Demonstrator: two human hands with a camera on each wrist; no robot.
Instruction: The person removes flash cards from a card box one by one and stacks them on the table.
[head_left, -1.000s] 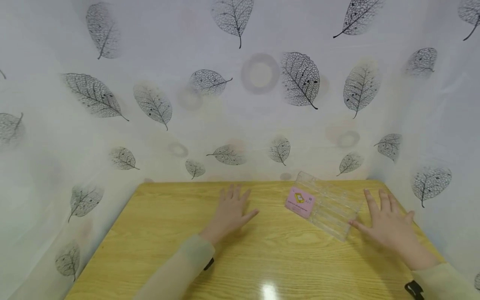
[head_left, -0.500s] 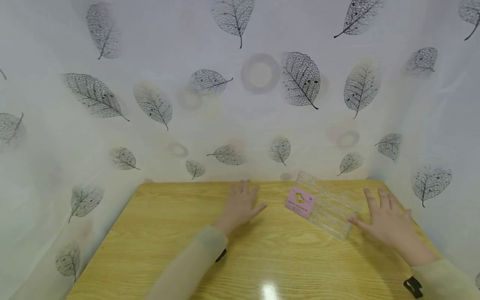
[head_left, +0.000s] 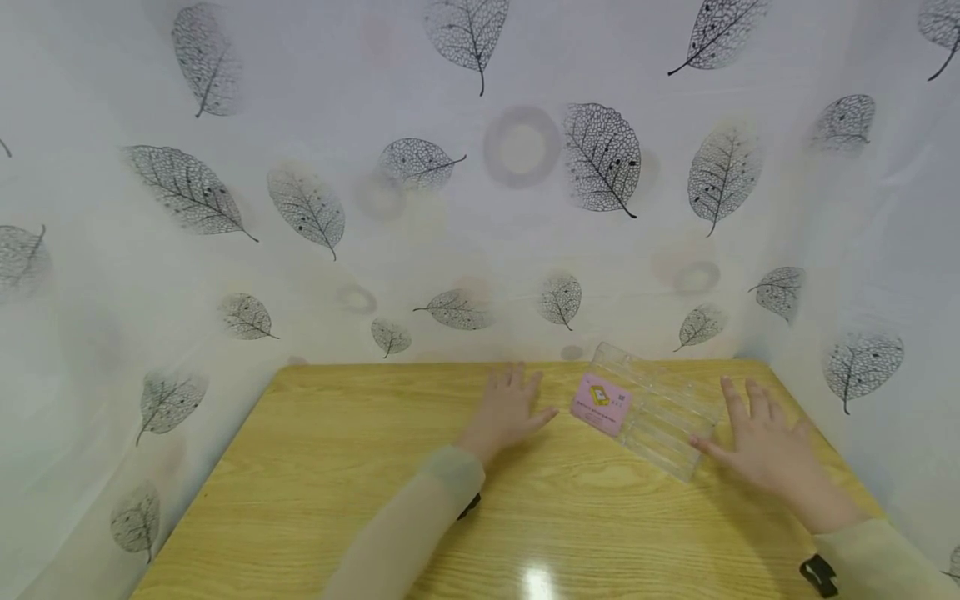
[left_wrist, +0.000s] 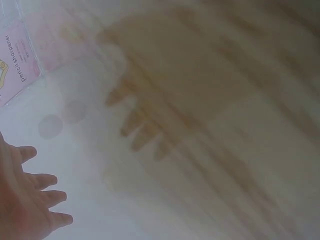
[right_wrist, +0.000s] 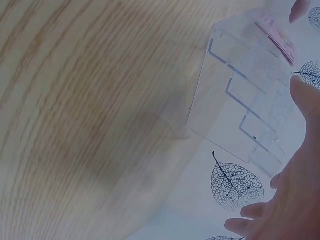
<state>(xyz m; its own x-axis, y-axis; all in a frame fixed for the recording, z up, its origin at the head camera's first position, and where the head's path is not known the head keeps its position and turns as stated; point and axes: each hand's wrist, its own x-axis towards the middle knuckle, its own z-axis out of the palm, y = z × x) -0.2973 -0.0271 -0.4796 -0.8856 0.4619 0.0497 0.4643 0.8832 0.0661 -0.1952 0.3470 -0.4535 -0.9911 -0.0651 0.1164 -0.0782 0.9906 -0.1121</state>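
Observation:
A clear plastic stepped stand (head_left: 660,425) rests at the back right of the table, its tiers showing in the right wrist view. At its left end sits a pink card (head_left: 600,405) printed "pencil sharpener", also seen in the left wrist view. To the left of the card is my left hand (head_left: 506,414), fingers spread and holding nothing. My right hand (head_left: 772,454) is at the stand's right end with spread fingers. Its thumb overlaps the stand's edge in the head view; whether it touches, I cannot tell.
The wood-grain table (head_left: 315,467) reaches back to a pale curtain (head_left: 465,225) printed with dark leaves, which also encloses both sides. The right hand is near the table's right edge. Dark straps (head_left: 819,575) show at both sleeve cuffs.
My left hand has moved to the right, closer to the pink card. The right hand has shifted slightly left toward the stand. The stand and card stay in place.

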